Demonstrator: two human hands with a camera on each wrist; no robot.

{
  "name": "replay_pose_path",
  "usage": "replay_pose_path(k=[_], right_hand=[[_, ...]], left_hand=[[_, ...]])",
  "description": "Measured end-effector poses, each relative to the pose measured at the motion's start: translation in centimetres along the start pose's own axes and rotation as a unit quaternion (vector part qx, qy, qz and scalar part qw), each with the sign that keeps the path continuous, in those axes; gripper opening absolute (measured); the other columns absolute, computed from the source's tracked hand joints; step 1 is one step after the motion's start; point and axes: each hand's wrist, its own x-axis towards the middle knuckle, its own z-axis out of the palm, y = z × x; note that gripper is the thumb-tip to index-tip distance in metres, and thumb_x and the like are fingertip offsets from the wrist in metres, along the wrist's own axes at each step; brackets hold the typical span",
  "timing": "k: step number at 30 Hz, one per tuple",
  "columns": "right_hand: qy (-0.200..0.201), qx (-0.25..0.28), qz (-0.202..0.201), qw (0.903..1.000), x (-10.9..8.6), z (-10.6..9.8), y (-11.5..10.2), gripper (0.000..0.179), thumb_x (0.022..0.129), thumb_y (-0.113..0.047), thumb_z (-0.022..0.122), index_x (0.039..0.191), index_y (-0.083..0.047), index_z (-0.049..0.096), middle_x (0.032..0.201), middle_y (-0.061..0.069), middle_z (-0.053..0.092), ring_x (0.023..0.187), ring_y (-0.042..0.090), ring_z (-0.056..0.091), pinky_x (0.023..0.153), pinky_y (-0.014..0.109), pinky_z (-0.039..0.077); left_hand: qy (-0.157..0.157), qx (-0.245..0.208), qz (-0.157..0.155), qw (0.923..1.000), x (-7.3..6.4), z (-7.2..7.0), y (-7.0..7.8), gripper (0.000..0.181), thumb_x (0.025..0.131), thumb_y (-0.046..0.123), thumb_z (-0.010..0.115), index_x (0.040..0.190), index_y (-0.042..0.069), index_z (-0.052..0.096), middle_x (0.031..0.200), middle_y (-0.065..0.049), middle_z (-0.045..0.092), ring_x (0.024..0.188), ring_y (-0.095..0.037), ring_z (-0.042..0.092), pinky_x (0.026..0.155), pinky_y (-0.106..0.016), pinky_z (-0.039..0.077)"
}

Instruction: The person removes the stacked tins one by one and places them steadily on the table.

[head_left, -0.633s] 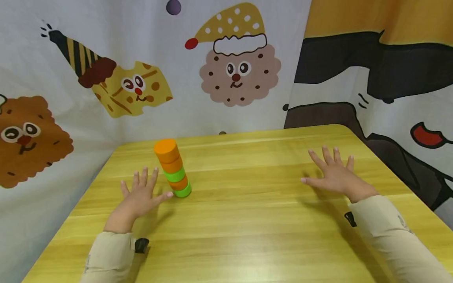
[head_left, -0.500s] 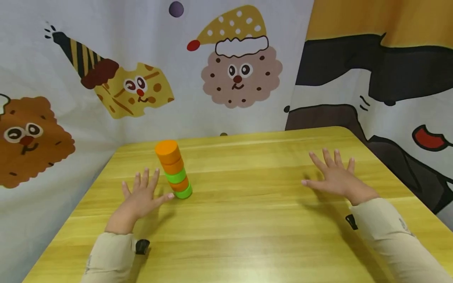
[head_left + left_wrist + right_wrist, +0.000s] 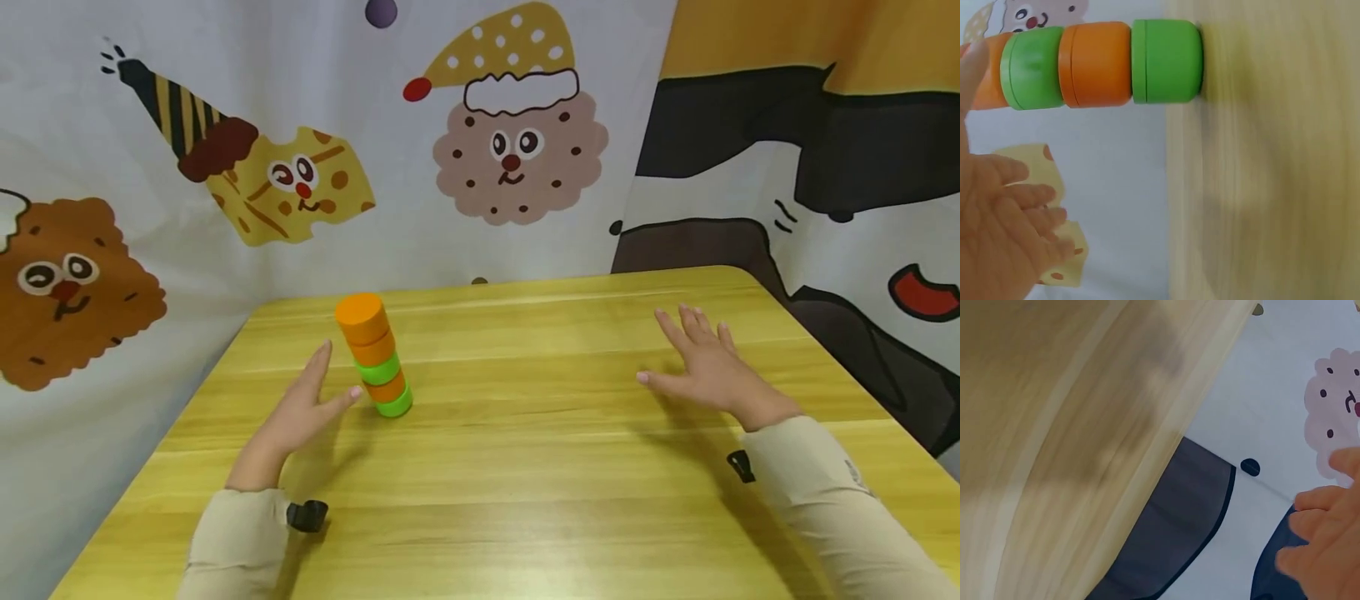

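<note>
A tower of round orange and green blocks (image 3: 377, 354) stands upright toward the left of the table; its top block is orange and its bottom one green. Just left of it, my left hand (image 3: 295, 417) is held on edge above the tabletop, thumb pointing toward the tower and fingers extended, nothing in its grasp. In the left wrist view the lowest green block (image 3: 1169, 61) sits on the wood, with the left palm (image 3: 1000, 225) facing the camera. Far to the right, my right hand (image 3: 708, 375) hovers over the table with spread fingers and holds nothing.
The wood-grained table (image 3: 510, 483) has its far edge against a white curtain (image 3: 405, 208) printed with cartoon food faces. Light padded sleeves (image 3: 240, 533) cover both forearms, each with a small black wrist camera (image 3: 307, 517).
My left hand has turned from palm down to on edge, its thumb rising slightly beside the tower. The right fingers have drawn a little closer together. The view has shifted slightly.
</note>
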Motion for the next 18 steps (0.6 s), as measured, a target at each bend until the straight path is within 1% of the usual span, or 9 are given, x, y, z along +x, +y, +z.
replay_pose_path(k=[2,5,7,10,14,18], right_hand=[[0.015,0.022,-0.017,0.9995,0.2,0.1,-0.2,0.099,0.083,-0.054,0.060,0.150,-0.011,-0.001,0.151,0.029,-0.006,0.138,0.043,-0.010,0.108,0.060,-0.010],[0.042,0.034,-0.045,0.9976,0.7,0.2,-0.5,0.102,0.082,-0.050,0.064,0.149,-0.007,0.001,0.152,0.027,0.001,0.140,0.042,-0.003,0.110,0.059,0.001],[0.056,0.036,-0.058,0.9960,1.2,0.3,-1.0,0.102,0.081,-0.048,0.066,0.149,-0.005,0.004,0.152,0.025,0.006,0.140,0.040,0.003,0.111,0.058,0.005],[0.066,0.039,-0.070,0.9946,1.9,0.5,-1.8,0.101,0.080,-0.046,0.068,0.148,-0.002,0.008,0.153,0.022,0.011,0.141,0.037,0.007,0.114,0.052,0.006],[0.061,0.047,-0.073,0.9944,2.5,0.6,-2.9,0.100,0.080,-0.046,0.068,0.149,-0.004,0.010,0.154,0.018,0.012,0.141,0.035,0.008,0.114,0.050,0.008],[0.060,0.044,-0.096,0.9926,3.2,1.0,-3.9,0.099,0.080,-0.047,0.067,0.149,-0.005,0.011,0.154,0.017,0.014,0.141,0.035,0.010,0.115,0.048,0.008]], left_hand=[[0.007,-0.041,-0.003,0.9991,0.1,-0.1,0.0,0.088,0.092,0.045,0.052,0.149,0.015,-0.009,0.154,-0.018,-0.002,0.138,-0.045,0.006,0.106,-0.064,0.013],[0.023,-0.087,-0.003,0.9960,0.2,-0.1,0.0,0.085,0.092,0.041,0.054,0.149,0.020,-0.005,0.155,-0.013,0.003,0.138,-0.042,0.011,0.108,-0.061,0.018],[0.034,-0.117,0.005,0.9925,0.3,-0.2,0.0,0.083,0.092,0.037,0.056,0.150,0.019,-0.001,0.155,-0.012,0.006,0.139,-0.039,0.012,0.109,-0.057,0.018],[0.050,-0.156,0.014,0.9864,0.4,-0.1,-0.1,0.080,0.092,0.031,0.059,0.150,0.015,0.006,0.155,-0.011,0.012,0.140,-0.033,0.015,0.111,-0.051,0.019],[0.066,-0.183,0.020,0.9806,0.5,0.2,-0.2,0.078,0.091,0.027,0.061,0.149,0.009,0.013,0.153,-0.011,0.020,0.139,-0.030,0.022,0.111,-0.045,0.022],[0.079,-0.200,0.017,0.9764,0.7,0.5,-0.3,0.078,0.088,0.029,0.064,0.148,0.007,0.019,0.151,-0.011,0.027,0.137,-0.028,0.028,0.110,-0.037,0.027]])
